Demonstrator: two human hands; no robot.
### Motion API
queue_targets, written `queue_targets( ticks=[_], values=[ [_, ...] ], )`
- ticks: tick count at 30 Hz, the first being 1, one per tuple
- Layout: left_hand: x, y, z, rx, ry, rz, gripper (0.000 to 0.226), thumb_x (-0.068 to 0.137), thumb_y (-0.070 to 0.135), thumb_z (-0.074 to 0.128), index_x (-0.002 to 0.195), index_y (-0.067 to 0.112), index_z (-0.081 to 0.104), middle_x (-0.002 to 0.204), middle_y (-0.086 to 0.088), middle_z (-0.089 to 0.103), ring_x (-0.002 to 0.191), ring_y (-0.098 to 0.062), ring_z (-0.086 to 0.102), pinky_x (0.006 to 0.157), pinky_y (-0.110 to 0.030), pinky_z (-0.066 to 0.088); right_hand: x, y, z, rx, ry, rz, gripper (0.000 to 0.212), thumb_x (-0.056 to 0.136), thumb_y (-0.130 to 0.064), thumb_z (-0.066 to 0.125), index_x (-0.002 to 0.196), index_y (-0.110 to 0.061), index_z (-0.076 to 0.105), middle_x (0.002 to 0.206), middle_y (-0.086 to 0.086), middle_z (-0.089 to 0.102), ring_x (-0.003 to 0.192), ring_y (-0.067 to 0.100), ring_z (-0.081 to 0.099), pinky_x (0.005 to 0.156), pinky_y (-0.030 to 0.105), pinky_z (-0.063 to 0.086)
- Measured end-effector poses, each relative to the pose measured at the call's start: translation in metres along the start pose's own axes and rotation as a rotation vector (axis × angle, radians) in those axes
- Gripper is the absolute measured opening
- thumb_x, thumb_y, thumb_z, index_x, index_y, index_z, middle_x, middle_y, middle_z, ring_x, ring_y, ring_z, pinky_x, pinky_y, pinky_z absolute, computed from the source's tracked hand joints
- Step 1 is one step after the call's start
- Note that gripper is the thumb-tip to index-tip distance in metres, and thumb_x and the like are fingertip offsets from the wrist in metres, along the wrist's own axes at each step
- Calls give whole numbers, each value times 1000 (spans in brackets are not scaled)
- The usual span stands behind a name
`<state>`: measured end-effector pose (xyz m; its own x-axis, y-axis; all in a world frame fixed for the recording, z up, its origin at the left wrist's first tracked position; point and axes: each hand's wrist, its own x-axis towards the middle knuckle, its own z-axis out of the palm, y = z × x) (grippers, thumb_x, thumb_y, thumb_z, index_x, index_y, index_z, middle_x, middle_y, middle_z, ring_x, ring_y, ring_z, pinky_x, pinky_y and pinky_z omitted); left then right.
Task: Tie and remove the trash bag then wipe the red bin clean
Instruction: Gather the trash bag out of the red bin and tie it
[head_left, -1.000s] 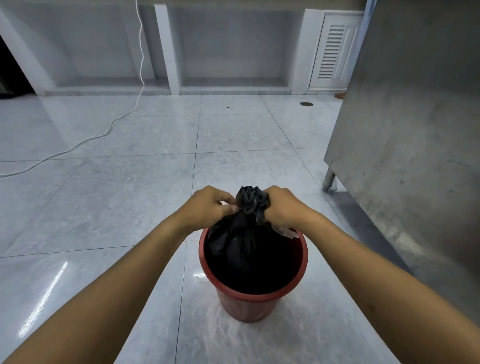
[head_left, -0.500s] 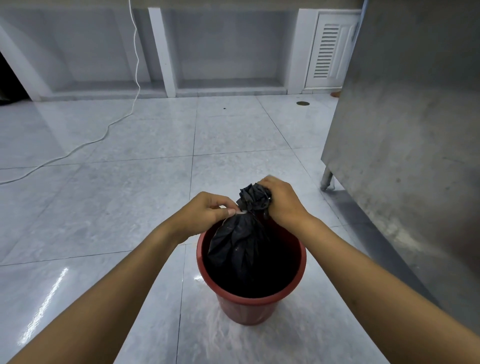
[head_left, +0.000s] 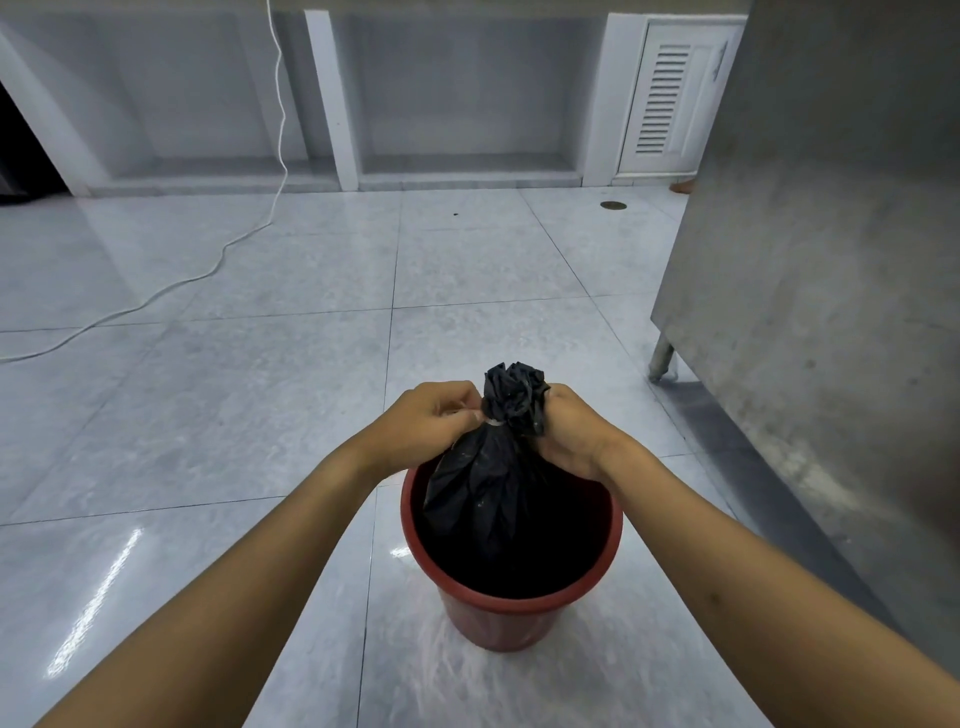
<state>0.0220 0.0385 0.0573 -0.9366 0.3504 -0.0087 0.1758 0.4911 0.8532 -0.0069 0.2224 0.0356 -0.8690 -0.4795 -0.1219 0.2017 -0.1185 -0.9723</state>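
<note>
black trash bag (head_left: 485, 483) in red bin (head_left: 511, 610), neck bunched; left hand (head_left: 428, 421) pinching at 9 o'clock, right hand (head_left: 569, 434) gripping at 3 o'clock.

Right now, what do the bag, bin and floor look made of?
Trash bag: thin black plastic film, matte, crinkles at the gathered neck. Red bin: likely moulded plastic, smooth with a rolled rim. Floor: glossy pale tiles, probably ceramic or stone; grout lines and glare.

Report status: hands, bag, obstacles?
Left hand and right hand both grip neck of black bag. Bag in red bin. Nothing in the way.
</note>
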Motion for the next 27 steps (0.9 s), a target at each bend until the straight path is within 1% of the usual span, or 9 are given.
queue_targets(
  ticks=[4, 8, 10, 13, 17, 19, 21, 24, 27],
  values=[
    [4, -4, 0, 215, 61, -7, 9, 91, 29, 56, 90, 25, 64, 77, 6, 68, 80, -18, 64, 80, -37, 49, 0, 0, 2, 11, -27, 1, 21, 82, -2, 59, 90, -10, 78, 96, 10, 75, 89, 23, 71, 71, 26, 56],
    [6, -4, -2, 220, 139, -5, 14, 86, 18, 58, 74, 25, 58, 70, 3, 65, 68, -16, 58, 64, -32, 47, -1, 1, -4, -493, 80, 72, 21, 73, 2, 49, 71, -15, 62, 63, -7, 59, 64, 12, 52, 63, 26, 40],
    [7, -4, -2, 180, 184, 7, 16, 83, 15, 61, 71, 25, 58, 66, 8, 63, 62, -8, 55, 62, -26, 43, -5, 2, -1, -687, 2, 96, 7, 73, -12, 63, 78, -16, 65, 75, -7, 65, 73, 9, 60, 70, 24, 48],
    [8, -1, -4, 153, 241, 7, 17, 81, 18, 66, 91, 31, 65, 63, 11, 67, 56, 3, 55, 58, -21, 45, -5, 5, 2, -875, 13, 16, 29, 81, -29, 71, 109, -28, 66, 112, -2, 68, 104, 13, 61, 90, 27, 47],
    [11, -1, -6, 316, 215, -29, 10, 89, 30, 65, 92, 25, 73, 63, 11, 70, 54, 9, 53, 54, -19, 37, -5, -3, -12, -1153, 114, -38, 29, 89, -35, 64, 111, -17, 66, 112, 8, 68, 105, 26, 60, 91, 38, 49],
    [11, -2, -3, 259, 220, -44, 14, 89, 30, 65, 79, 26, 74, 59, 12, 66, 54, 4, 54, 51, -16, 37, -5, -7, -23, -1199, 124, -47, 21, 92, -36, 60, 95, -16, 63, 100, 8, 68, 97, 29, 61, 83, 37, 49],
    [12, 0, -3, 176, 215, -34, 17, 86, 29, 64, 73, 27, 74, 70, 6, 70, 71, -7, 62, 67, -25, 46, -5, -10, -30, -1197, 127, -54, 17, 94, -34, 56, 84, -21, 57, 89, 4, 63, 89, 29, 60, 76, 36, 47],
    [14, 9, -14, 107, 179, -74, 19, 82, 40, 61, 76, 29, 75, 79, -12, 69, 74, -29, 57, 74, -33, 44, 1, -23, -28, -1183, 87, -27, 20, 96, -32, 53, 87, -17, 61, 88, 5, 62, 88, 28, 59, 73, 35, 45],
    [15, 24, -32, 220, 106, -137, 31, 80, 64, 53, 92, 44, 74, 73, 0, 69, 70, -15, 59, 71, -34, 46, 7, -50, -17, -1140, 60, 35, 27, 97, -33, 52, 102, -10, 66, 101, 11, 67, 94, 29, 59, 79, 36, 47]
  ],
)
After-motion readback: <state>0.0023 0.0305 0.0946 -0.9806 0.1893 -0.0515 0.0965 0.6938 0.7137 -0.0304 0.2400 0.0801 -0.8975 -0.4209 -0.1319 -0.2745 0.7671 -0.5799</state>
